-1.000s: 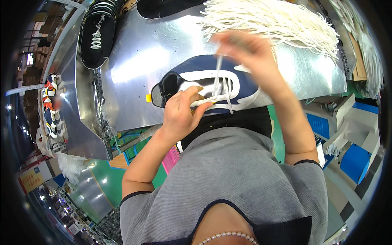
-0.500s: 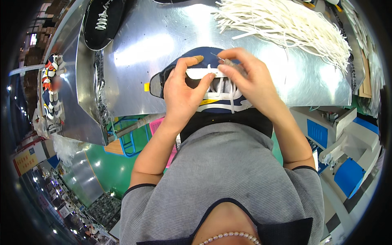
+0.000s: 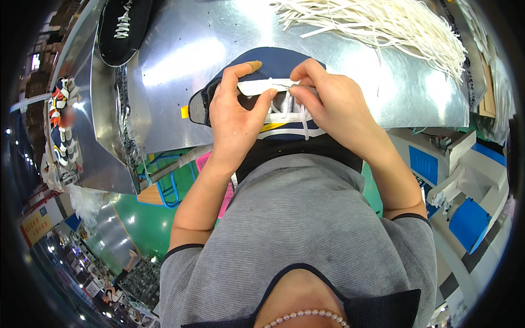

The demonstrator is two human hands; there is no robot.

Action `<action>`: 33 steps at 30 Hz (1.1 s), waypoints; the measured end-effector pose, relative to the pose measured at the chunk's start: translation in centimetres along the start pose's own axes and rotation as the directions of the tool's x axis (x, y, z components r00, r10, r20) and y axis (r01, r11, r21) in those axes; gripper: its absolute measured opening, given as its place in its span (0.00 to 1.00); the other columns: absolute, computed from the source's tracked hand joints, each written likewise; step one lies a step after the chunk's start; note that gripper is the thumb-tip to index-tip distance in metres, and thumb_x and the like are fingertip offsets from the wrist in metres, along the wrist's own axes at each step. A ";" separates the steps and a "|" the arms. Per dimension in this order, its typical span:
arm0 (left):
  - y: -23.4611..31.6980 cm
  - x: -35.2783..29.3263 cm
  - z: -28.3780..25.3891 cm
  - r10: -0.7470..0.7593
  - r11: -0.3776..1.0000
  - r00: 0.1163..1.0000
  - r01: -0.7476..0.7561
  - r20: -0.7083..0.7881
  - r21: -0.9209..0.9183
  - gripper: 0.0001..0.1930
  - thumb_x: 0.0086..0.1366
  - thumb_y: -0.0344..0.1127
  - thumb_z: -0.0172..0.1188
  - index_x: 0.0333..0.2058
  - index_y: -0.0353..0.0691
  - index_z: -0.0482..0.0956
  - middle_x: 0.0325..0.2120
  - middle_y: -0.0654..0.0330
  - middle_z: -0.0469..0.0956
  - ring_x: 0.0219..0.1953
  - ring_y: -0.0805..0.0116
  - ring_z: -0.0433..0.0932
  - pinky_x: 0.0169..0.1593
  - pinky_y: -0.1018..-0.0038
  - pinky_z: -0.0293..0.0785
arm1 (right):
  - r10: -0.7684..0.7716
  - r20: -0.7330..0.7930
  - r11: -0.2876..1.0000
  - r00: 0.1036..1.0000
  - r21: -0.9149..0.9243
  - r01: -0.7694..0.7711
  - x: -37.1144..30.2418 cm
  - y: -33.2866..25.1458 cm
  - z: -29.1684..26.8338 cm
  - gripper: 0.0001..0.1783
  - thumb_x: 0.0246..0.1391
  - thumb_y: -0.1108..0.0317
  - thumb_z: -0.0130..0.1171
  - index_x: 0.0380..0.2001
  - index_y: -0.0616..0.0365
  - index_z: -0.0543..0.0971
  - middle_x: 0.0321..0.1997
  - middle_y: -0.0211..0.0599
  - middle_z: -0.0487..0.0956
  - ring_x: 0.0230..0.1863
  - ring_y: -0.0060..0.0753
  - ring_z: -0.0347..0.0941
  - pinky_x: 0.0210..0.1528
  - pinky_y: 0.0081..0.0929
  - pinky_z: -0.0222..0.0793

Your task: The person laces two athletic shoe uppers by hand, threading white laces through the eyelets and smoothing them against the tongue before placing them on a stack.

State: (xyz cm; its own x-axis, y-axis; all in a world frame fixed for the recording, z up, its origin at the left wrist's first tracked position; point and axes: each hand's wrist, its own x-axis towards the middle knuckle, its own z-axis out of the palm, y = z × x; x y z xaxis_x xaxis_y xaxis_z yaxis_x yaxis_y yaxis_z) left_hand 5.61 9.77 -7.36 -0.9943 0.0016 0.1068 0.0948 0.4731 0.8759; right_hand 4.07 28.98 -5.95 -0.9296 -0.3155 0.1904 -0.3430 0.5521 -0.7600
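Note:
A navy shoe (image 3: 279, 57) with a white eyelet strip lies on its side against my body at the table edge. White shoelace (image 3: 305, 124) crosses its opening, one length hanging loose toward me. My left hand (image 3: 232, 120) grips the shoe's eyelet strip between thumb and fingers; a tan cover is on one fingertip. My right hand (image 3: 342, 104) is closed at the right part of that strip, pinching a small thin-tipped metal tool (image 3: 283, 85). Its tip lies at the strip; its handle is mostly hidden by my fingers. Whether the tip passes through an eyelet cannot be made out.
A big heap of white laces (image 3: 377, 27) covers the far right of the metal table (image 3: 180, 104). A black laced shoe (image 3: 123, 33) is at the far left. Beyond the left edge stand several colourful shoes (image 3: 63, 123). A grey-and-blue machine (image 3: 470, 224) is at lower right.
The tool's tip, raised above the strip before, is now down at the strip. My right fingers have closed in nearer the left thumb. The whole scene sits slightly higher and further left.

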 end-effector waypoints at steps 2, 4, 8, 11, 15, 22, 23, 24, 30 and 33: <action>0.0 0.1 0.0 -0.009 1.000 1.000 0.009 0.000 0.007 0.23 0.59 0.23 0.67 0.52 0.32 0.71 0.45 0.56 0.80 0.41 0.75 0.80 0.45 0.78 0.77 | 0.012 -0.012 1.000 1.000 0.026 -0.012 -0.2 -0.2 -0.3 0.09 0.57 0.66 0.61 0.36 0.57 0.74 0.22 0.40 0.79 0.26 0.46 0.78 0.27 0.39 0.69; -0.1 0.2 0.2 0.036 0.998 0.999 -0.036 0.001 0.049 0.23 0.59 0.23 0.67 0.52 0.32 0.71 0.44 0.57 0.80 0.40 0.75 0.81 0.44 0.79 0.77 | 0.036 -0.012 0.997 0.999 0.074 -0.035 -0.5 -0.4 -0.7 0.09 0.58 0.66 0.61 0.37 0.57 0.73 0.23 0.40 0.80 0.26 0.46 0.79 0.27 0.39 0.70; 0.3 0.0 0.6 0.016 1.000 0.999 -0.015 -0.051 0.002 0.21 0.56 0.26 0.68 0.49 0.36 0.75 0.42 0.55 0.81 0.34 0.68 0.80 0.40 0.74 0.75 | -0.006 0.038 1.000 0.999 -0.026 0.007 0.0 -0.1 0.0 0.10 0.57 0.67 0.61 0.37 0.59 0.73 0.23 0.41 0.80 0.27 0.46 0.79 0.28 0.38 0.71; 0.5 -0.3 0.7 -0.020 0.999 0.998 0.018 -0.053 -0.051 0.22 0.57 0.24 0.66 0.51 0.34 0.74 0.43 0.56 0.81 0.30 0.73 0.78 0.35 0.77 0.73 | -0.023 0.119 0.990 0.993 -0.137 0.040 0.5 -0.2 0.0 0.12 0.56 0.68 0.62 0.39 0.61 0.72 0.25 0.43 0.80 0.28 0.47 0.79 0.29 0.36 0.71; 1.0 -0.7 0.4 -0.024 0.999 1.000 0.025 -0.020 0.025 0.22 0.59 0.19 0.58 0.54 0.32 0.72 0.43 0.57 0.80 0.23 0.80 0.70 0.28 0.79 0.67 | -0.128 0.146 0.950 0.981 -0.266 0.163 1.9 -0.6 0.3 0.15 0.46 0.71 0.62 0.34 0.69 0.70 0.20 0.45 0.79 0.24 0.45 0.81 0.24 0.35 0.73; -0.4 -0.2 -0.5 -0.152 0.974 0.988 0.148 -0.011 -0.170 0.20 0.67 0.24 0.52 0.58 0.31 0.68 0.29 0.60 0.79 0.30 0.79 0.77 0.35 0.82 0.71 | -0.162 0.199 0.928 0.967 -0.303 0.218 2.8 -1.1 1.8 0.17 0.46 0.74 0.58 0.39 0.70 0.67 0.19 0.43 0.78 0.24 0.47 0.79 0.22 0.37 0.71; -0.2 -0.3 -0.4 -0.164 0.972 0.986 0.161 -0.002 -0.172 0.21 0.67 0.24 0.52 0.59 0.32 0.67 0.31 0.59 0.80 0.31 0.79 0.77 0.37 0.83 0.71 | -0.102 0.235 0.935 0.967 -0.308 0.174 2.7 -1.4 1.2 0.17 0.46 0.74 0.58 0.39 0.70 0.67 0.19 0.44 0.78 0.24 0.47 0.79 0.21 0.37 0.71; -0.2 -0.4 -0.2 -0.153 0.973 0.988 0.154 0.017 -0.170 0.20 0.67 0.24 0.52 0.58 0.31 0.67 0.31 0.59 0.80 0.31 0.79 0.77 0.38 0.83 0.71 | -0.039 0.274 0.940 0.961 -0.316 0.128 2.6 -1.7 0.8 0.17 0.47 0.74 0.58 0.39 0.70 0.67 0.19 0.45 0.78 0.24 0.47 0.79 0.21 0.37 0.71; 0.4 -0.6 1.3 -0.097 0.974 0.994 0.084 -0.052 -0.212 0.18 0.68 0.25 0.50 0.56 0.32 0.71 0.22 0.68 0.73 0.24 0.84 0.67 0.31 0.83 0.64 | -0.184 0.135 0.934 0.974 -0.285 0.216 3.3 -0.8 3.9 0.30 0.48 0.71 0.59 0.52 0.81 0.65 0.22 0.48 0.80 0.27 0.46 0.82 0.24 0.36 0.75; 0.9 0.7 0.9 -0.155 0.908 0.988 0.152 0.025 -0.389 0.18 0.69 0.27 0.50 0.57 0.33 0.69 0.27 0.62 0.77 0.28 0.81 0.72 0.35 0.83 0.67 | -0.029 0.127 0.954 0.991 -0.292 0.066 2.9 0.1 2.0 0.23 0.49 0.73 0.59 0.47 0.72 0.67 0.24 0.47 0.81 0.29 0.47 0.82 0.26 0.38 0.75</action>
State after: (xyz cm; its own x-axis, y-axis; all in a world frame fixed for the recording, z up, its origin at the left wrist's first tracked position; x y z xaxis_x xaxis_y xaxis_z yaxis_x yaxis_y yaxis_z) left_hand 4.91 11.02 -6.94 -0.9979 -0.0498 -0.0417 -0.0459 0.0869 0.9952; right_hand 1.61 26.52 -6.70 -0.8945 -0.4271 0.1319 -0.4275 0.7312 -0.5316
